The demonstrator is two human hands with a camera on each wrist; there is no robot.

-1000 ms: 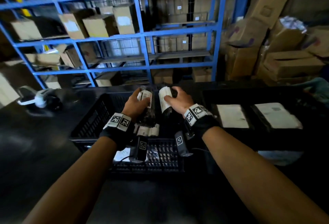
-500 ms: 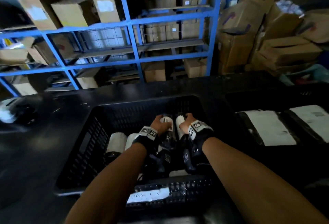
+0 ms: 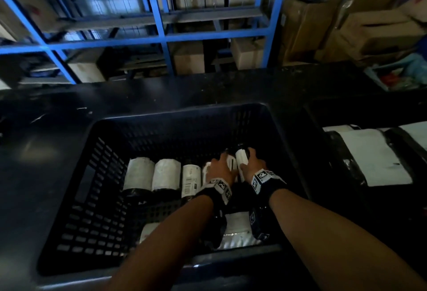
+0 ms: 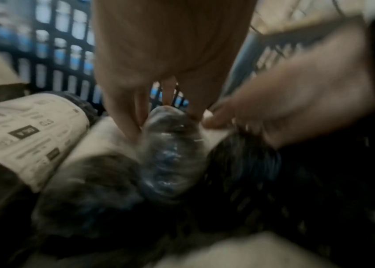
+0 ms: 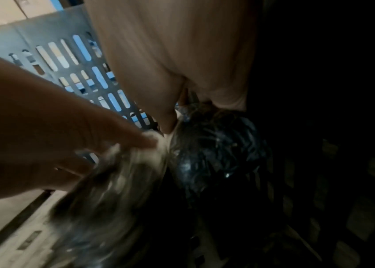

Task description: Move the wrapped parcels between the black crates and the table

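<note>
While three labelled rolled parcels (image 3: pixel 165 174) lie in the black crate (image 3: pixel 97 198) on the counter (image 3: pixel 34 152), the left hand (image 3: pixel 220 170) and right hand (image 3: pixel 250 167) each clasp one crinkly plastic-wrapped roll; light, slippery, best gripped mid-body.

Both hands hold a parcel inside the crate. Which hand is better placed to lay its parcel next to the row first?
Left. The left hand holds its parcel directly beside the last parcel of the row in the crate. The right hand holds its parcel farther right, with the left one in between.
</note>
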